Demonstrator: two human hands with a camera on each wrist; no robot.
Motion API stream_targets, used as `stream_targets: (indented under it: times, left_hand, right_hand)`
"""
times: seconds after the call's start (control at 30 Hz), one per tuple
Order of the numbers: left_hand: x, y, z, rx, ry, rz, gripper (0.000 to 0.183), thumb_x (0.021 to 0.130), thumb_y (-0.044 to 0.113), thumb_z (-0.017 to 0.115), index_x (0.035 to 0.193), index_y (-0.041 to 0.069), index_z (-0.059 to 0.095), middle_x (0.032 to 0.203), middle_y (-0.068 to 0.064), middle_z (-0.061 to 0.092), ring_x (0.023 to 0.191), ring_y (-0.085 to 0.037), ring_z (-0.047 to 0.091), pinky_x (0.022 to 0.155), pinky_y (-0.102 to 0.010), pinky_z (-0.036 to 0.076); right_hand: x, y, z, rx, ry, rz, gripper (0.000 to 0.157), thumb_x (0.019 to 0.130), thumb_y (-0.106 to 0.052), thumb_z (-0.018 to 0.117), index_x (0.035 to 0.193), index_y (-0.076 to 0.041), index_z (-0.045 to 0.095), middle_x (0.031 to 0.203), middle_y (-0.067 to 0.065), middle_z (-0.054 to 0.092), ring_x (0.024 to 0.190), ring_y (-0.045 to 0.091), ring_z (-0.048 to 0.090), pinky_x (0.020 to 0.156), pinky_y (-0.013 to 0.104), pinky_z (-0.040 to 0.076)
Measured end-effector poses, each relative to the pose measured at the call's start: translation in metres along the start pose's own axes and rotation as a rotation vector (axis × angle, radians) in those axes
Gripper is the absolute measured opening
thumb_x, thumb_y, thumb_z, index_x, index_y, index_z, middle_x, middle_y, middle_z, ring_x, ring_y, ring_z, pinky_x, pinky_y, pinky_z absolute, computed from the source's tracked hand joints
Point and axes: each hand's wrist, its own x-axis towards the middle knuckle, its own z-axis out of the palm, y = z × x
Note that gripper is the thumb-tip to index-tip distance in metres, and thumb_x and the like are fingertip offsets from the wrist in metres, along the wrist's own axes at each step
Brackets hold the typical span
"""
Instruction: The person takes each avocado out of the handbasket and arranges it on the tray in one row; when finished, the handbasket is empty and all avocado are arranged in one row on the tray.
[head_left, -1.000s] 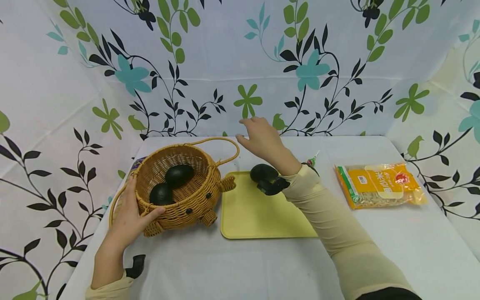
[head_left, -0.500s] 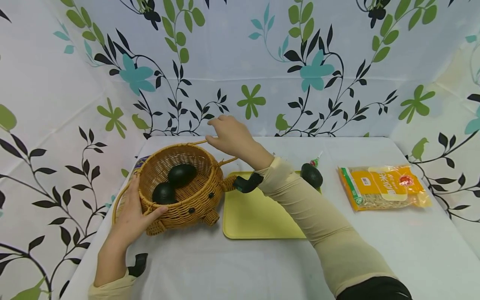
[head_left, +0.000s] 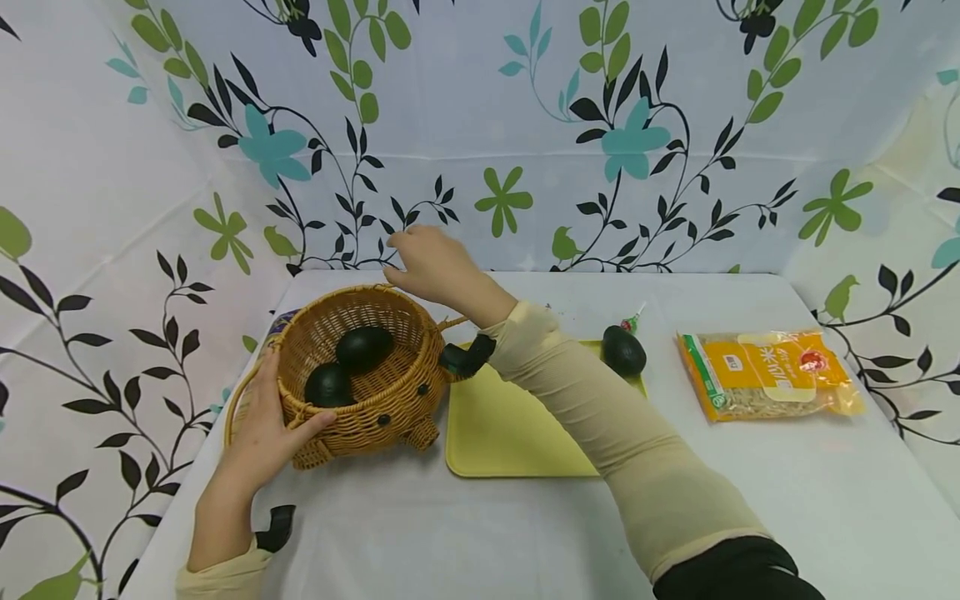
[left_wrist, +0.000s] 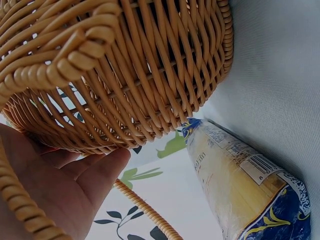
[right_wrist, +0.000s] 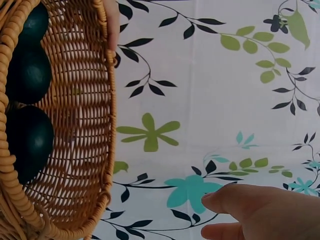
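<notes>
Your left hand (head_left: 262, 433): grip clamped on left side of the wicker basket (head_left: 352, 429), which stands on the tabletop (head_left: 375, 533) | your right hand (head_left: 437, 268): grip apart, thumb and fingers separated, near the basket's far rim | two dark oval fruits (head_left: 364, 348) inside the basket | yellow tray (head_left: 517, 425) just right of it, orange packet (head_left: 768, 375) well right of it

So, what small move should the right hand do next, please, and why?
Probably bring the right hand onto the basket, at its right side: it hovers apart, fingers empty as far as visible, while the left hand holds the left side.
</notes>
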Motion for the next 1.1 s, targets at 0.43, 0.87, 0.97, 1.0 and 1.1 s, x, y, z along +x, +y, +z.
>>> stream_targets:
  times: [0.43,0.87,0.97,1.0,1.1]
  left_hand:
    - [0.000,-0.002,0.000,-0.004,0.005,0.013,0.110,0.083,0.046,0.067,0.150,0.023,-0.018,0.159,-0.009,-0.016,0.141,-0.053,0.003,0.096,-0.078,0.018]
    - [0.002,-0.001,0.003,-0.018,0.014,0.035,0.111,0.082,0.044,0.069,0.151,0.021,-0.015,0.159,-0.010,-0.015,0.141,-0.052,0.003,0.099,-0.077,0.017]
    - [0.002,0.000,0.002,-0.016,0.014,0.033,0.111,0.082,0.044,0.068,0.151,0.022,-0.015,0.159,-0.010,-0.015,0.141,-0.053,0.004,0.098,-0.077,0.018]
    - [0.002,0.000,0.002,-0.017,0.013,0.031,0.111,0.082,0.044,0.068,0.151,0.022,-0.015,0.159,-0.010,-0.015,0.141,-0.053,0.004,0.098,-0.077,0.018]
    - [0.002,-0.001,0.002,-0.020,0.013,0.027,0.111,0.082,0.044,0.069,0.151,0.023,-0.015,0.159,-0.009,-0.016,0.141,-0.053,0.004,0.098,-0.077,0.018]
  right_hand:
    - [0.025,-0.025,0.030,-0.044,-0.162,-0.074,0.039,0.096,-0.037,0.046,0.128,-0.017,0.055,0.118,-0.001,0.062,0.099,0.012,0.060,0.075,0.027,0.052]
    - [0.038,-0.033,0.078,0.007,-0.354,-0.147,0.016,0.096,-0.032,0.050,0.094,-0.017,0.054,0.076,-0.004,0.042,0.068,0.010,0.039,0.060,0.023,0.031]
    - [0.038,-0.032,0.085,0.025,-0.434,-0.173,0.023,0.096,-0.032,0.051,0.108,-0.014,0.059,0.089,-0.001,0.054,0.077,0.011,0.048,0.067,0.023,0.037]
    - [0.038,-0.032,0.088,0.034,-0.466,-0.187,0.028,0.096,-0.032,0.051,0.115,-0.013,0.059,0.099,0.000,0.059,0.084,0.011,0.053,0.072,0.022,0.040]
    - [0.038,-0.032,0.099,0.048,-0.582,-0.195,0.041,0.096,-0.032,0.051,0.132,-0.013,0.052,0.130,0.001,0.056,0.113,0.013,0.055,0.092,0.023,0.046]
